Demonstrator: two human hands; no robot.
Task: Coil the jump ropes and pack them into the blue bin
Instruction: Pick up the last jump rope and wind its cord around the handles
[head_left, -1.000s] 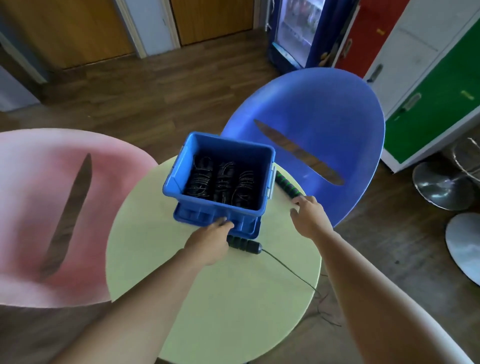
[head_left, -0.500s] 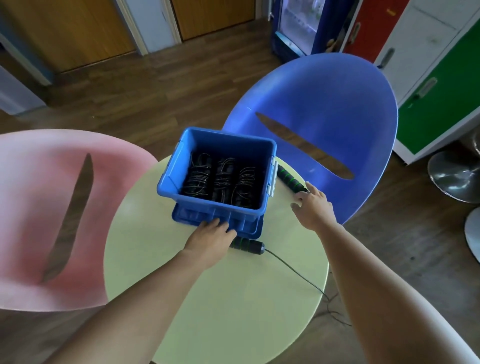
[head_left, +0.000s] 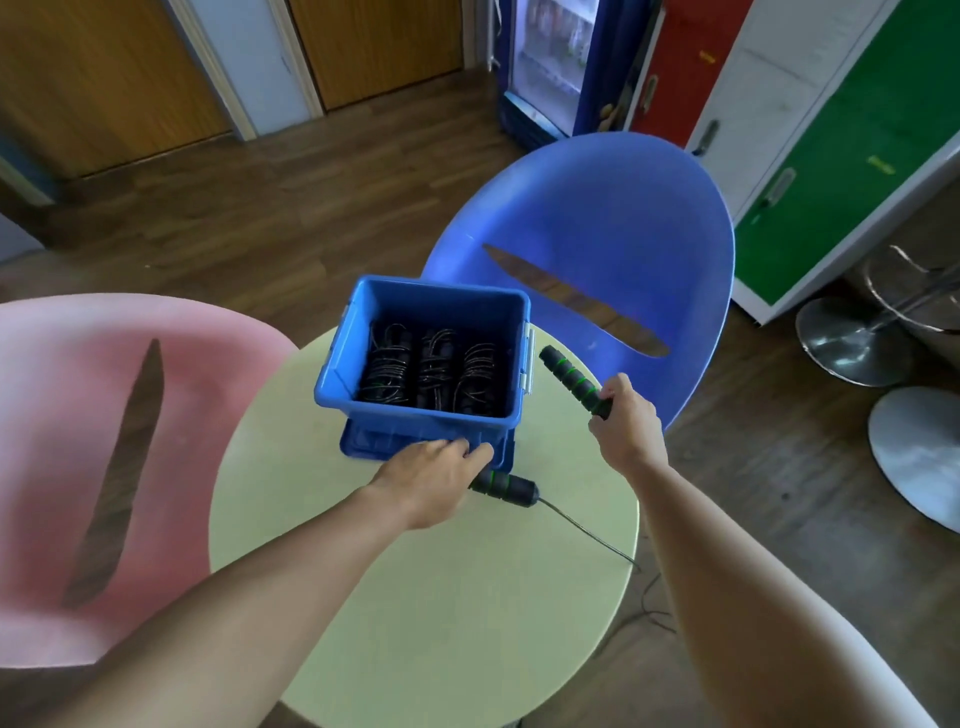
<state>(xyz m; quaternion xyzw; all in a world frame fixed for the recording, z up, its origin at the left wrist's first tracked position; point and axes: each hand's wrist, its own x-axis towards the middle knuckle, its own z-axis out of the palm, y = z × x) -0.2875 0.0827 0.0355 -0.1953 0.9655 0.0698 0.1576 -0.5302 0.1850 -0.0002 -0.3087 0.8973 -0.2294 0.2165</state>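
A blue bin stands on its blue lid at the far side of a round pale-yellow table. Three coiled black jump ropes lie side by side inside it. My right hand grips one black handle with green rings, lifted just right of the bin. My left hand grips the other handle on the table at the bin's near side. A thin black cord runs from that handle off the table's right edge.
A blue chair stands behind the table on the right and a pink chair on the left. Coloured lockers and metal stool bases are at the far right. The floor is dark wood.
My right hand has closed on the far handle and lifted it off the table. My left hand has curled round the near handle beside the bin.
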